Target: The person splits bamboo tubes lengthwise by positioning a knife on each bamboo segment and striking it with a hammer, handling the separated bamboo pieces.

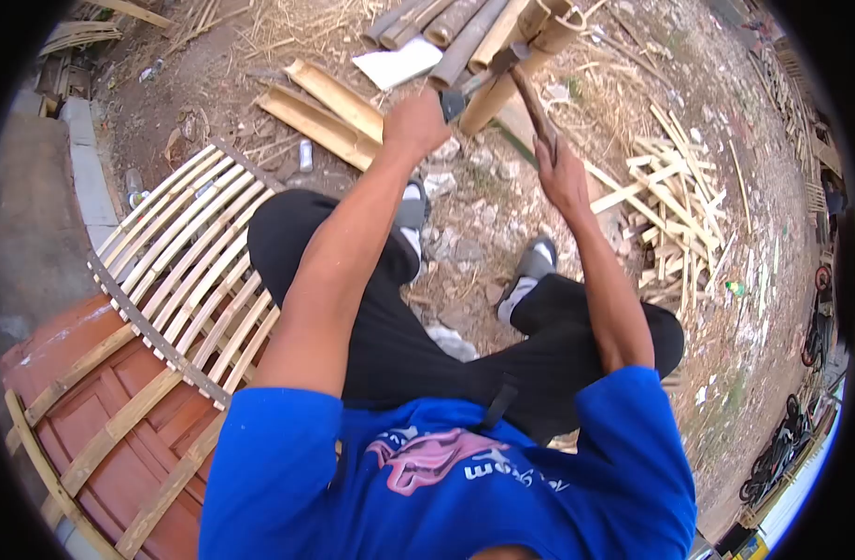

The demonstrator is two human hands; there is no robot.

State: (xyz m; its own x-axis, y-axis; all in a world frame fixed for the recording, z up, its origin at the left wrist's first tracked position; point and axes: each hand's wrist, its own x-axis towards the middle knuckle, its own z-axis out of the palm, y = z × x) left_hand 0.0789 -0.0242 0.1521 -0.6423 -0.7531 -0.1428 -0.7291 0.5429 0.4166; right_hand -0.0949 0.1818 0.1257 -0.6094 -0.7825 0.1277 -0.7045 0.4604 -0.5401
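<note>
My left hand point(416, 123) is closed around a dark-handled knife point(474, 83), whose short visible part points toward an upright bamboo piece point(488, 98). In my right hand point(563, 173) is a hammer point(537, 107), gripped by its wooden handle. The hammer's head is up by the top of the bamboo, close to the knife; whether they touch I cannot tell. Dark bamboo poles point(469, 47) lie just beyond my left hand. Split bamboo halves point(320, 126) rest on the ground to its left.
A slatted bamboo panel point(185, 252) lies at my left, over a reddish-brown wooden door point(147, 392). Cut strips point(675, 201) are heaped on the right. A white slab point(398, 63) and a can point(305, 156) are ahead. Rubble and straw cover the ground between my feet.
</note>
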